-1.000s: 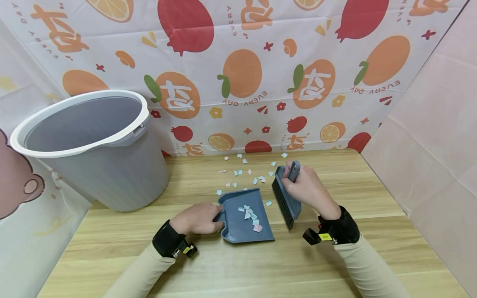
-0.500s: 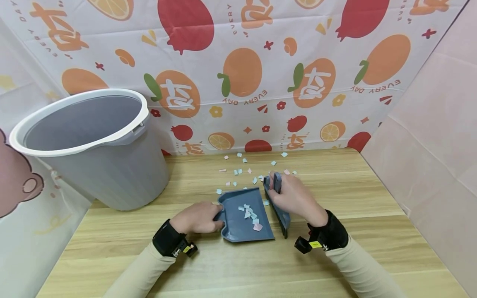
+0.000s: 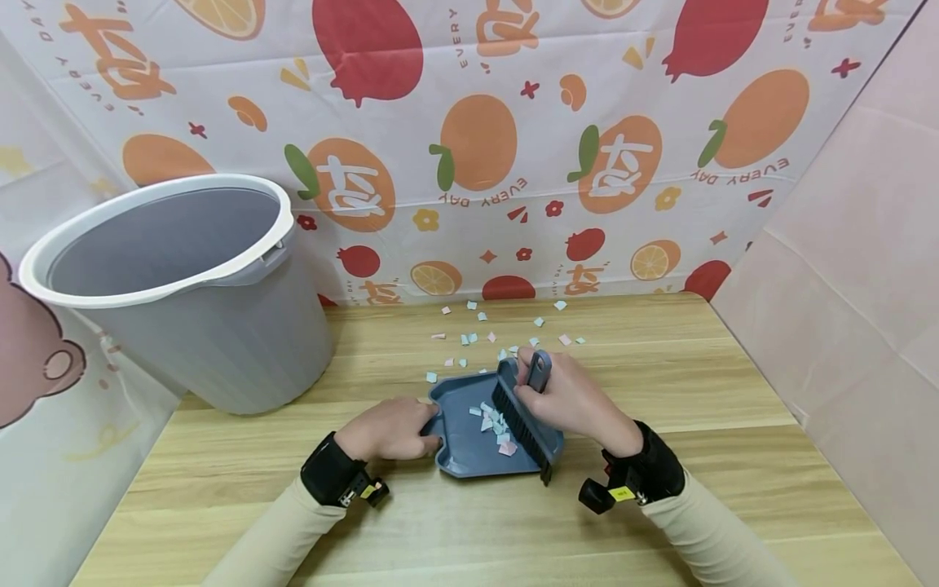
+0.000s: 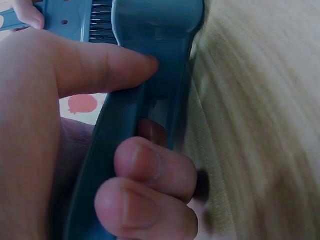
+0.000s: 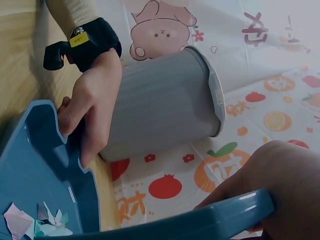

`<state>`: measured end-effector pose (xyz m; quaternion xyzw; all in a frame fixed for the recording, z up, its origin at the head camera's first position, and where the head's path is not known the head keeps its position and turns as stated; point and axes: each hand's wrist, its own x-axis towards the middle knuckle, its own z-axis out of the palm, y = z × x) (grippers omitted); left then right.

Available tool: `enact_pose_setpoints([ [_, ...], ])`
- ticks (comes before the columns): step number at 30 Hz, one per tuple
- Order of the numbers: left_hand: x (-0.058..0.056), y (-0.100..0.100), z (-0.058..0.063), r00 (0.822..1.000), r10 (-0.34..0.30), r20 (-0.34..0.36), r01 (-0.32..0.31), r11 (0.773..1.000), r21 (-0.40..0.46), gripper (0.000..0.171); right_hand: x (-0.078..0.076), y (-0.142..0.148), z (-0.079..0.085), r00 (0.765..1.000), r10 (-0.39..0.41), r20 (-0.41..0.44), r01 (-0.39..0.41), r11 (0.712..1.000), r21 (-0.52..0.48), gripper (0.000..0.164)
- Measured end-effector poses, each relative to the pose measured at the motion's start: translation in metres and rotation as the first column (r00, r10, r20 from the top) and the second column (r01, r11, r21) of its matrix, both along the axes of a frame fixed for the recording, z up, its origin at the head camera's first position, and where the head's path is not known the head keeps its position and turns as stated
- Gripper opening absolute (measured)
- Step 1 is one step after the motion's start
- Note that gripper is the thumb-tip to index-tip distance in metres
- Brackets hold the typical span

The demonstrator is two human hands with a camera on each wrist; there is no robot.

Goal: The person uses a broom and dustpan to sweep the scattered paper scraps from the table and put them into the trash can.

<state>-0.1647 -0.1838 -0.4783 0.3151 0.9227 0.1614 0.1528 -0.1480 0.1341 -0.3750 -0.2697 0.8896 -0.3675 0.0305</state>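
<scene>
My left hand (image 3: 392, 430) grips the handle of a blue-grey dustpan (image 3: 458, 456), which lies on the table with its mouth facing right. In the left wrist view the thumb presses on top of the handle (image 4: 165, 75) and the fingers curl round its underside. A small pile of pink and pale-blue paper scraps (image 3: 487, 421) sits in the pan. My right hand (image 3: 572, 399) holds a matching hand brush (image 3: 544, 436) by its handle. The brush's black bristles (image 3: 522, 422) overlap the pan's front edge, just right of the scraps.
More paper scraps (image 3: 469, 339) are scattered on the wooden table (image 3: 660, 350) behind the dustpan. A large grey bucket (image 3: 220, 350) with a white rim stands at the back left. A fruit-print cloth (image 3: 477, 147) hangs along the table's back edge.
My right hand has brought the brush leftward, from beside the dustpan to over its front edge. A few scraps now show farther right behind that hand. My left hand and the pan stay put.
</scene>
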Motion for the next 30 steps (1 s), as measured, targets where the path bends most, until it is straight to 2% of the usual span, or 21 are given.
enact_pose_setpoints([
  [1,0.003,0.003,0.008,1.000,0.014,0.016,-0.014,1.000,-0.010,0.020,0.000,0.000,0.000,1.000,0.002,0.002,-0.002,1.000,-0.005,0.016],
  [3,0.005,0.004,0.013,1.000,0.019,0.016,-0.018,0.999,-0.028,0.019,0.001,0.000,0.001,1.000,0.005,0.010,-0.005,1.000,-0.019,0.016],
  [6,0.016,0.012,0.037,0.998,0.045,0.050,-0.043,0.999,-0.033,0.016,0.001,0.003,0.004,1.000,-0.012,0.013,0.012,0.999,-0.040,0.017],
  [15,0.017,0.011,0.040,0.998,0.037,0.047,-0.036,0.999,-0.023,0.016,-0.002,0.030,0.027,0.990,-0.140,0.017,0.141,0.987,-0.073,0.012],
  [21,0.016,0.011,0.039,0.998,0.032,0.048,-0.032,0.999,-0.012,0.016,-0.008,0.050,0.041,0.974,-0.222,-0.033,0.219,0.972,-0.080,0.014],
  [24,0.017,0.010,0.039,0.998,0.029,0.050,-0.029,1.000,0.007,0.016,-0.009,0.054,0.043,0.972,-0.231,-0.038,0.228,0.971,-0.069,0.013],
  [25,0.016,0.008,0.034,0.999,0.009,0.032,-0.010,1.000,0.021,0.016,-0.010,0.054,0.043,0.973,-0.227,-0.036,0.224,0.972,-0.066,0.012],
  [30,0.015,0.007,0.034,0.999,-0.005,0.039,0.003,0.999,0.044,0.016,-0.010,0.051,0.038,0.979,-0.203,-0.026,0.201,0.978,-0.053,0.009],
])
